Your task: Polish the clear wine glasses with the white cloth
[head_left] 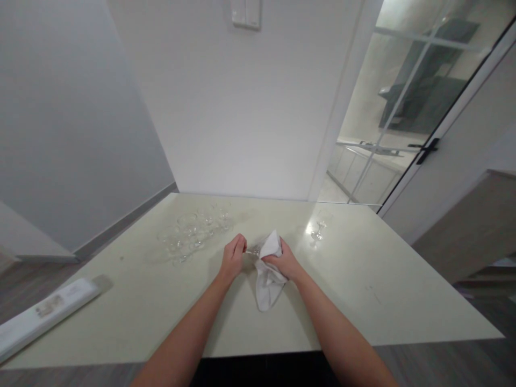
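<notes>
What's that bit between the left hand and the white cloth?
The head view shows a thin bit of glass, likely a stem, between the left hand and the cloth.

Clear glasses (192, 228), a separate glass (317, 235) and white box (50, 312) on pale table (342, 301)

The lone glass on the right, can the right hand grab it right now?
Probably not as it is: the right hand is busy gripping a cloth. The lone glass looks close by, with nothing seen standing between, so if the hand let go, it could likely reach.
</notes>
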Demonstrator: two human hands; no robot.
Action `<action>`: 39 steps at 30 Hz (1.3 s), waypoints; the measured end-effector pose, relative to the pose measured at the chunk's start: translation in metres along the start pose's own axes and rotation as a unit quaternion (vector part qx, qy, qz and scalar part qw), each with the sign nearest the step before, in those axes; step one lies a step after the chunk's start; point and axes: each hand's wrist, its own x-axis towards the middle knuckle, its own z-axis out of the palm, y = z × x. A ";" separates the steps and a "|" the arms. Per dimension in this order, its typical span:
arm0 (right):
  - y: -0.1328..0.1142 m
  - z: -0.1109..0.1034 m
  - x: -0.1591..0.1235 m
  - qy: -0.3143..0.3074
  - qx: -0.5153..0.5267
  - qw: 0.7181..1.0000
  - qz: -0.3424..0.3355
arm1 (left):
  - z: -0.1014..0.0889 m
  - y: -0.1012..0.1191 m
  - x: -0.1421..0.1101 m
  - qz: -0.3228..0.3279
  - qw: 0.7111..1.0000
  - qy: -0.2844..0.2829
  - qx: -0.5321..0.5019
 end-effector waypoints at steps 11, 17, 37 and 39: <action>-0.009 0.002 -0.002 -0.044 -0.111 0.975 -0.188 | 0.008 -0.010 0.008 -0.222 0.969 -0.039 -0.104; 0.011 -0.001 0.011 0.125 0.111 0.982 0.084 | 0.008 -0.004 0.001 -0.050 0.997 -0.035 -0.048; 0.012 -0.006 -0.001 -0.105 0.057 0.993 0.013 | -0.001 -0.001 -0.007 0.062 0.997 -0.044 -0.033; 0.014 -0.006 -0.001 -0.094 0.054 0.994 0.018 | -0.001 -0.001 -0.006 0.044 0.998 -0.036 -0.029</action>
